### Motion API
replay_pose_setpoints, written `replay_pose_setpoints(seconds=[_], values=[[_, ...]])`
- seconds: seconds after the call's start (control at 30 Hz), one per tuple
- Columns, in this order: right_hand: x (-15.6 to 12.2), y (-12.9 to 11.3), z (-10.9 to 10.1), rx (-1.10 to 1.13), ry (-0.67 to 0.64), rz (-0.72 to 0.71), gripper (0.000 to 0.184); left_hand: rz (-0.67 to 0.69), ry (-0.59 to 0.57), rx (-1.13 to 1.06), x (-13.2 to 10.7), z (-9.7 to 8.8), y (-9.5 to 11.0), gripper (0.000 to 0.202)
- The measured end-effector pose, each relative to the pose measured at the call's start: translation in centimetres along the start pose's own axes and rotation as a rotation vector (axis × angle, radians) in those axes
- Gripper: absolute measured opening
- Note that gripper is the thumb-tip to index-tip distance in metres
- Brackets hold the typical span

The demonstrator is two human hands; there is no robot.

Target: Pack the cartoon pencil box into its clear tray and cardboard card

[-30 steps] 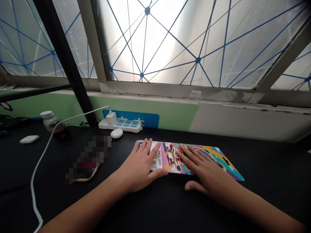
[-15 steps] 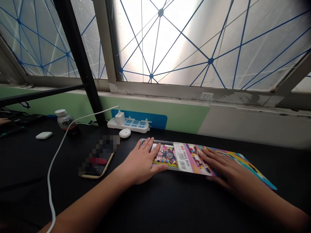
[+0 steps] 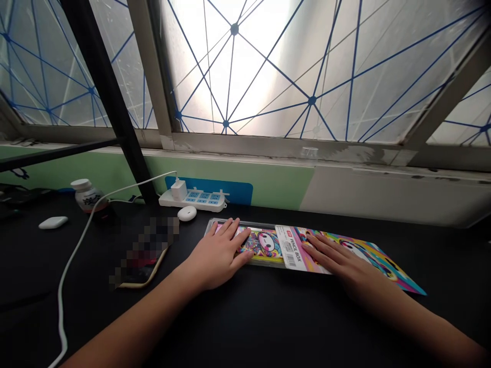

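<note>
On the black desk [image 3: 268, 322], a pencil box [image 3: 264, 245] with a clear rim and colourful cartoon pictures lies flat, near the back edge which runs along the wall. A bright printed cover [image 3: 292, 249], whose white label says PENCIL BOX, lies over the box and extends to the right; how far the box continues under it, I cannot tell. The left hand [image 3: 217, 260] rests flat upon the left end of the box, with its fingers extended and a little spread, and the thumb apart from them. The right hand [image 3: 341, 258] lies palm down on the cover, its fingers stretched and close to each other; its thumb is hidden. Left of the box there is a phone [image 3: 148, 258], partly blurred. Near the back edge are a white power strip [image 3: 207, 201], a round white case [image 3: 187, 213] just before it and, farther left, a bottle [image 3: 85, 198].
</note>
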State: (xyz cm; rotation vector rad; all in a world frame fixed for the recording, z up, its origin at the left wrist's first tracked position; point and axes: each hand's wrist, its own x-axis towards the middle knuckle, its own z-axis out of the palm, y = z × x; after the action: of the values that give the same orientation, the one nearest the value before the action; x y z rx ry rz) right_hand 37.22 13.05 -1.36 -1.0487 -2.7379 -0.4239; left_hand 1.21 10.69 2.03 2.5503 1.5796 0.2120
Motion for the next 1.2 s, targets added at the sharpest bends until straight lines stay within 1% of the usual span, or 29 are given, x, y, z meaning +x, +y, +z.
replay_pose_setpoints(seconds=[0.13, 0.3, 0.37, 0.43, 0.5, 0.57, 0.67, 0.7, 0.73, 0.77, 0.87, 0.93, 1.0, 1.1, 1.13, 1.2], values=[[-2.8, 1.8, -0.5, -0.021, 0.028, 0.056, 0.081, 0.001, -0.010, -0.031, -0.1, -0.4, -0.8, 0.064], [-5.4, 3.7, -2.4, -0.046, 0.132, 0.172, 0.073, -0.043, 0.008, -0.031, 0.2, -0.2, -1.8, 0.061], [-5.8, 3.7, -3.3, -0.042, 0.170, 0.215, 0.072, -0.072, 0.024, -0.025, 0.5, 0.0, -2.4, 0.060], [-5.8, 2.5, -4.2, -0.043, 0.194, 0.216, 0.073, -0.088, 0.045, -0.023, 0.9, 0.3, -3.0, 0.057], [-5.0, -0.2, -4.8, -0.037, 0.185, 0.136, 0.076, -0.087, 0.069, -0.024, 1.2, 0.5, -3.1, 0.056], [-3.5, -4.2, -5.1, 0.026, 0.109, 0.004, 0.075, -0.083, 0.087, -0.028, 1.5, 0.7, -2.9, 0.055], [0.2, -10.4, -4.6, 0.195, -0.094, -0.192, 0.069, -0.084, 0.100, -0.039, 1.6, 1.0, -2.0, 0.055], [1.7, -11.9, -4.2, 0.252, -0.139, -0.219, 0.064, -0.081, 0.104, -0.043, 1.5, 1.1, -1.7, 0.055], [3.2, -13.2, -3.7, 0.303, -0.148, -0.212, 0.061, -0.074, 0.107, -0.044, 1.5, 1.1, -1.3, 0.054], [4.6, -14.0, -3.3, 0.358, -0.153, -0.188, 0.062, -0.065, 0.108, -0.042, 1.5, 1.1, -1.0, 0.053], [8.0, -14.9, -2.1, 0.467, -0.167, -0.149, 0.063, -0.044, 0.086, -0.032, 1.6, 0.7, -0.4, 0.052], [9.0, -14.9, -1.6, 0.491, -0.134, -0.138, 0.059, -0.045, 0.064, -0.041, 1.8, 0.3, -0.2, 0.050], [9.1, -14.8, -1.7, 0.499, -0.083, -0.138, 0.054, -0.058, 0.064, -0.056, 1.9, 0.1, 0.0, 0.047], [8.7, -14.1, -2.5, 0.510, 0.017, -0.140, 0.034, -0.076, 0.113, -0.039, 1.9, 0.4, 0.2, 0.047], [8.7, -13.5, -2.8, 0.513, 0.063, -0.125, 0.030, -0.079, 0.130, -0.023, 1.9, 0.5, 0.3, 0.048], [8.9, -11.6, -3.4, 0.504, 0.148, -0.045, 0.033, -0.081, 0.147, 0.012, 1.7, 0.9, 0.4, 0.050]])
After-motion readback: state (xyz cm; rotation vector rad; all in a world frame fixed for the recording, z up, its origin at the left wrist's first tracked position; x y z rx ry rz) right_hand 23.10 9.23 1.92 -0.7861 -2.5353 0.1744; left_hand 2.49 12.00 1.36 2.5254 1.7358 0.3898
